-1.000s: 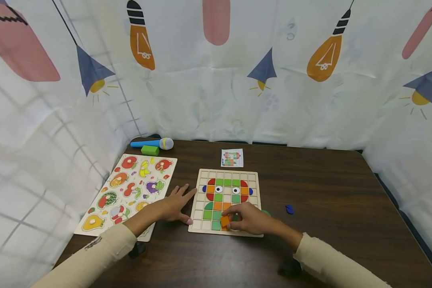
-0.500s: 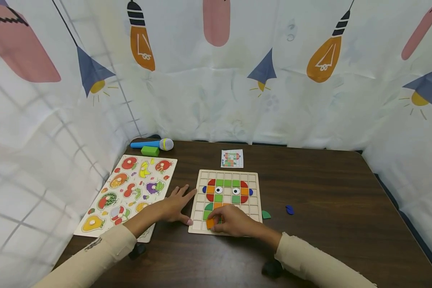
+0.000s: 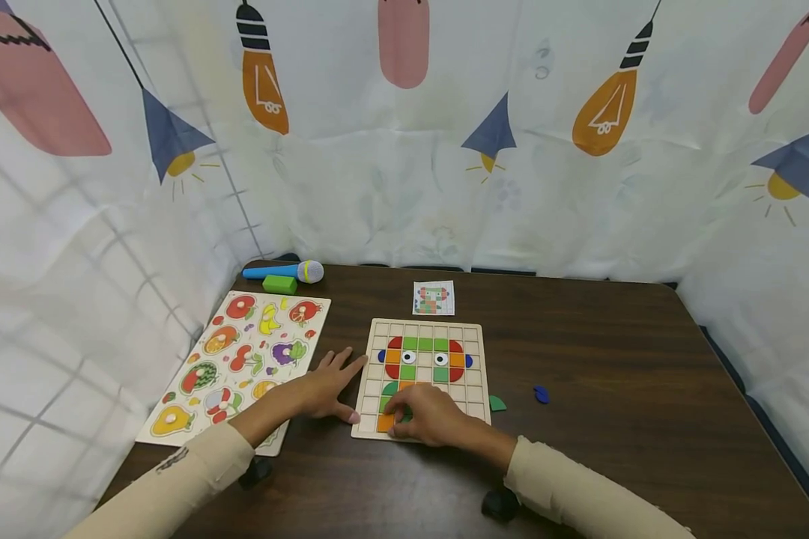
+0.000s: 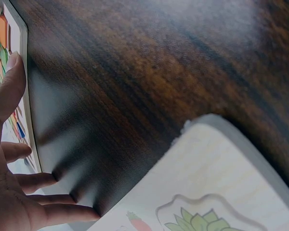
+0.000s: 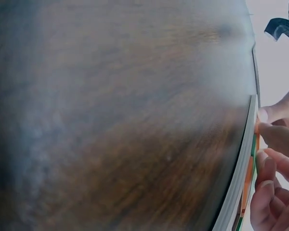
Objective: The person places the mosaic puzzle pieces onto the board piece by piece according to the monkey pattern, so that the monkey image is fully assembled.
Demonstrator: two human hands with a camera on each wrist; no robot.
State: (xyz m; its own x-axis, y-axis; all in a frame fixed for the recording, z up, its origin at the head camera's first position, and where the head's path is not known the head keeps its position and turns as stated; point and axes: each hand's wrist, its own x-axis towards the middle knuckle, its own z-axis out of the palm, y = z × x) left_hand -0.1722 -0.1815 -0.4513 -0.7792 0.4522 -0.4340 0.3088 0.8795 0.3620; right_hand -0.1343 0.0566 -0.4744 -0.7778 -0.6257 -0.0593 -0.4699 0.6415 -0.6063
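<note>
At the lower left corner of the wooden grid board (image 3: 473,389), my right hand (image 3: 431,415) has its thumb and index finger on an orange square tile (image 3: 385,424). The tile lies flat in the bottom row; in the right wrist view the fingertips meet at its orange edge (image 5: 257,126). My left hand (image 3: 325,389) is spread, with its thumb on the board's left edge, as the left wrist view also shows. Red, green, orange and blue tiles with two eye pieces (image 3: 408,358) form a figure on the board. My right hand covers part of the lower rows.
A pattern card (image 3: 434,298) lies behind the board. Right of it are a green quarter-round piece (image 3: 497,403) and blue pieces (image 3: 541,394). A fruit puzzle board (image 3: 243,329) lies at left, with a green block (image 3: 279,284) and toy microphone (image 3: 285,271) behind it.
My right hand has moved left across the board with the orange tile and lowered it into the bottom row. The green quarter-round piece has come into fuller view. My left hand stays put.
</note>
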